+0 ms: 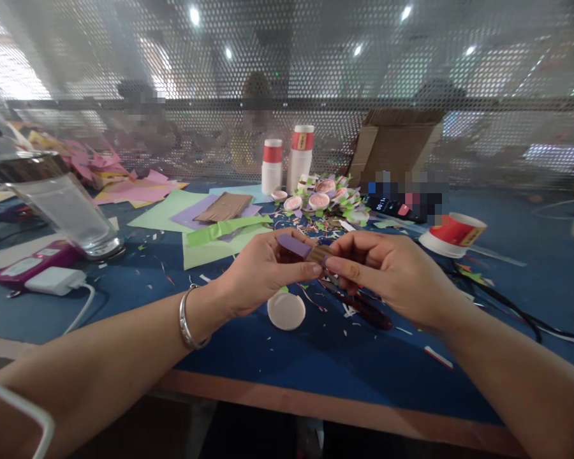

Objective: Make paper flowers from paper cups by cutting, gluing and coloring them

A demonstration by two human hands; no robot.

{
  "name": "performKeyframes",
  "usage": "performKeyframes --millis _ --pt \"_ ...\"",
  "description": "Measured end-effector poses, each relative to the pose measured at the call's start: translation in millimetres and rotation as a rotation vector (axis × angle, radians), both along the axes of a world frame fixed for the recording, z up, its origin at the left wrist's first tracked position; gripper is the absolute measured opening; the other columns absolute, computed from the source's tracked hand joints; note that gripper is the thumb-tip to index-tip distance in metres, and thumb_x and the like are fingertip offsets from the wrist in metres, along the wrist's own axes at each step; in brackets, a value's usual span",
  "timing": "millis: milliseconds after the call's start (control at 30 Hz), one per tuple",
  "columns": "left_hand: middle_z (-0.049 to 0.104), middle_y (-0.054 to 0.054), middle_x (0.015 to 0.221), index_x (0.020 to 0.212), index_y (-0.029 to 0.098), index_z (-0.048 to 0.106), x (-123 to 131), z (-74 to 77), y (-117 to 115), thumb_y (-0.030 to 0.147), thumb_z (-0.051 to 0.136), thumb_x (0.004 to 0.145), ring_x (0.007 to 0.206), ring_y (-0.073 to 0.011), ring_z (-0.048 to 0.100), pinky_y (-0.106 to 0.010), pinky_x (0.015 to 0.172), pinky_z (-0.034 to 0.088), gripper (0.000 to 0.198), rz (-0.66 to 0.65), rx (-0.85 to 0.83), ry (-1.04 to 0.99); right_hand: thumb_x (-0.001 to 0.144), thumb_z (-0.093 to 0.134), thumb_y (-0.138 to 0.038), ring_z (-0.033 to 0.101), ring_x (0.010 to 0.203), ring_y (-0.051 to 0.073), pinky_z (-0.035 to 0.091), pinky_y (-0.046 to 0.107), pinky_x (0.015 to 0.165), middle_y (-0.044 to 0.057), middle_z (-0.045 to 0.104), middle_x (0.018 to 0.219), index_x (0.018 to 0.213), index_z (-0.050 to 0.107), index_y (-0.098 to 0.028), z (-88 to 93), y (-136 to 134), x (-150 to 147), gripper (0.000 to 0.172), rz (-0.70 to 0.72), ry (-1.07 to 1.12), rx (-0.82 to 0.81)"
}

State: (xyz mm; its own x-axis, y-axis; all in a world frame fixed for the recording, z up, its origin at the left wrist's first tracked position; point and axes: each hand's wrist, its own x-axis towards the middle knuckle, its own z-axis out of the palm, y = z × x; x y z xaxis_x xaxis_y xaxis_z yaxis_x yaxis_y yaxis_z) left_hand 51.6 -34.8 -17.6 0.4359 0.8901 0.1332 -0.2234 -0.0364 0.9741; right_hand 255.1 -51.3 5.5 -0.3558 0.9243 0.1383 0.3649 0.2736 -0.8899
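Between my two hands, over the front middle of the table, is a small piece of brown corrugated cardboard [318,255]. A strip of purple paper [294,246] lies against its left side. My left hand [272,264] pinches the purple strip and the cardboard's left end between thumb and fingers. From the other side, my right hand [375,264] grips the cardboard's right edge with thumb and forefinger. Just below my hands lies a white paper disc [286,311]. Dark-handled scissors [370,311] rest under my right hand, their blades partly hidden.
Paper cup stacks [302,150] stand behind a pile of decorated discs [323,199]. A red-white cup [454,234] lies right, near a phone [397,207] and black cables [502,299]. Left are green paper [165,210], a water glass [71,204] and a power strip [29,264].
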Motion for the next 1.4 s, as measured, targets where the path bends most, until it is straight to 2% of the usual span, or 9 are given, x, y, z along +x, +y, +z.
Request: performKeyframes --millis 133,233,333,467,733,867,1133,1267,1400 --pt "0.069 -0.001 0.079 0.090 0.015 0.062 -3.7 2.5 2.9 0.025 0.088 0.070 0.072 -0.0121 0.066 -0.023 0.063 0.049 0.034 0.022 -0.001 0.059 0.087 0.071 -0.056 0.059 0.056 0.012 0.048 0.024 0.053 -0.001 0.066 0.065 0.084 0.070 -0.021 0.8 1.4 1.6 0.034 -0.035 0.019 0.024" --pt "0.069 0.000 0.079 0.096 0.016 0.060 -5.7 3.9 4.3 0.017 0.086 0.072 0.070 -0.0102 0.064 -0.022 0.062 0.047 0.035 0.024 0.018 0.077 0.089 0.067 -0.059 0.060 0.060 0.013 0.048 0.025 0.056 0.001 0.068 0.071 0.085 0.071 -0.022 -0.2 2.3 3.7 0.037 -0.072 0.046 0.041" --pt "0.069 0.002 0.079 0.100 0.017 0.058 -5.0 3.5 4.6 0.009 0.081 0.073 0.070 -0.0089 0.064 -0.022 0.066 0.049 0.037 -0.019 0.024 0.052 0.090 0.064 -0.060 0.058 0.062 0.013 0.046 0.025 0.054 0.002 0.068 0.076 0.084 0.071 -0.023 -0.8 2.1 4.5 0.039 -0.067 0.015 0.043" --pt "0.070 0.001 0.079 0.102 0.016 0.056 -2.9 2.2 4.0 0.008 0.079 0.074 0.071 -0.0100 0.066 -0.024 0.070 0.051 0.038 -0.046 0.025 0.047 0.091 0.063 -0.059 0.051 0.055 0.012 0.041 0.025 0.049 -0.001 0.061 0.065 0.080 0.070 -0.023 -0.1 0.8 2.8 0.038 -0.002 -0.047 0.037" --pt "0.073 -0.001 0.085 0.113 0.018 0.055 -1.5 1.6 1.8 0.005 0.078 0.073 0.080 -0.0131 0.070 -0.031 0.082 0.056 0.048 0.009 -0.002 0.025 0.087 0.072 -0.053 0.059 0.056 0.012 0.049 0.023 0.052 -0.001 0.066 0.068 0.091 0.071 -0.024 -1.3 2.6 1.6 0.030 0.007 -0.027 0.011" --pt "0.073 -0.001 0.086 0.115 0.017 0.053 -0.3 2.2 1.6 0.006 0.079 0.074 0.078 -0.0127 0.071 -0.028 0.079 0.056 0.050 0.026 -0.002 0.014 0.085 0.074 -0.052 0.061 0.056 0.012 0.050 0.023 0.052 -0.001 0.067 0.068 0.095 0.070 -0.022 -1.6 1.8 1.7 0.032 -0.013 -0.010 0.007" --pt "0.073 -0.001 0.086 0.112 0.018 0.051 -3.1 -0.7 3.3 0.012 0.080 0.076 0.082 -0.0132 0.072 -0.025 0.075 0.055 0.047 0.063 0.281 0.125 0.084 0.075 -0.053 0.060 0.055 0.013 0.049 0.025 0.052 0.000 0.069 0.068 0.098 0.070 -0.021 -0.6 0.2 -3.4 0.035 -0.018 0.004 0.005" --pt "0.073 -0.002 0.089 0.113 0.020 0.051 -2.9 -1.5 1.8 0.013 0.076 0.078 0.084 -0.0146 0.072 -0.027 0.077 0.054 0.044 0.073 0.368 0.194 0.079 0.080 -0.050 0.062 0.056 0.012 0.051 0.026 0.055 0.001 0.072 0.075 0.096 0.071 -0.022 -0.5 -0.4 -5.1 0.035 -0.017 0.014 0.029" --pt "0.071 -0.004 0.097 0.120 0.021 0.048 -7.3 2.4 2.3 0.015 0.075 0.077 0.083 -0.0155 0.070 -0.028 0.075 0.052 0.051 0.105 0.403 0.256 0.077 0.082 -0.048 0.068 0.066 0.016 0.054 0.026 0.057 0.002 0.074 0.080 0.097 0.071 -0.023 -0.6 -0.9 -4.5 0.034 -0.037 0.016 0.068"
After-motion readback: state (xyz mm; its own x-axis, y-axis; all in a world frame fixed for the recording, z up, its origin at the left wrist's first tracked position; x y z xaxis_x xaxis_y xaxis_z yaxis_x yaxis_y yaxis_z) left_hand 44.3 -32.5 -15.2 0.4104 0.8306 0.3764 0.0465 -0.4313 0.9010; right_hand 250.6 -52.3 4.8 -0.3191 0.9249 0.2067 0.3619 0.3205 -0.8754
